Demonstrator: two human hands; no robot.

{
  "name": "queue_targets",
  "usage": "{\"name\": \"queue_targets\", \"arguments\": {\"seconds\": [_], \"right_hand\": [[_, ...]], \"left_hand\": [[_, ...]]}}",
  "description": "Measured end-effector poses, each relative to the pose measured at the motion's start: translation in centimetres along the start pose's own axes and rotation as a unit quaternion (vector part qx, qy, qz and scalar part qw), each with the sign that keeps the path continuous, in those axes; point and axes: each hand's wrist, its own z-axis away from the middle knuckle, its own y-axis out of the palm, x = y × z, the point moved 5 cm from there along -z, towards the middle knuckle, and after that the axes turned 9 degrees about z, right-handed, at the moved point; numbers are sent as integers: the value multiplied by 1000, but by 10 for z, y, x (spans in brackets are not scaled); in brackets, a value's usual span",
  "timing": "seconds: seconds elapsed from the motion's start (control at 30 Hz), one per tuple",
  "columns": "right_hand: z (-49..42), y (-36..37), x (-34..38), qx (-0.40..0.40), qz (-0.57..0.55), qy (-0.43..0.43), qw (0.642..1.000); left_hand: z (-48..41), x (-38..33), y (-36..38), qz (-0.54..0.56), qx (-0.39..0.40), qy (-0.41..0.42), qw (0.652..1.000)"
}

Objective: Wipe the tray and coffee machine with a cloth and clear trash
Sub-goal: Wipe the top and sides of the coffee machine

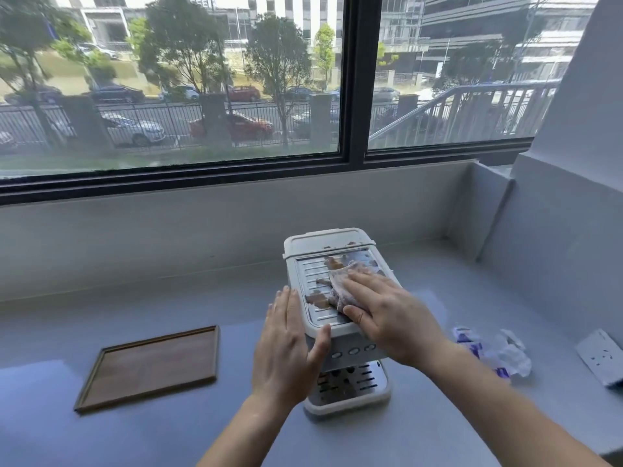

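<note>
The white coffee machine (340, 318) stands near the middle of the grey desk (168, 433), its long axis running from the person toward the window (168, 79) and turned slightly to the right, with its button panel and slotted drip tray (354, 385) facing the person. Its flat ribbed metal top carries brown coffee stains (318, 299) along the left and far parts. A crumpled pale cloth (340, 281) lies on that top, over the right half. The right hand (387, 311) lies flat on the cloth, fingers (362, 279) spread and extended toward the window, pressing the cloth down rather than clenching it. The left hand (286, 345) rests open against the machine's left side, palm on the casing, fingers straight and pointing away from the person, thumb hooked over the front top edge; it grasps nothing else. To the left of the machine, well apart, a brown wooden tray (151, 365) lies flat on the desk, its long axis roughly left to right, tilted a little. To the right of the machine lies a crumpled clear-and-purple plastic wrapper (495, 352), and beyond it, at the right edge, a white socket plate (603, 360).
</note>
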Motion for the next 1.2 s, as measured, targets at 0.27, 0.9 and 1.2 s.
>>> {"name": "queue_targets", "arguments": {"seconds": [0.27,0.9,1.2], "right_hand": [[12,-6,2,-87,-36,22,995],[21,-2,17,-101,-36,2,994],[3,0,30,-40,-32,-36,998]], "left_hand": [[1,0,8,57,-77,10,995],[2,-1,16,214,-132,-18,968],[3,-3,16,233,-136,-29,963]]}}
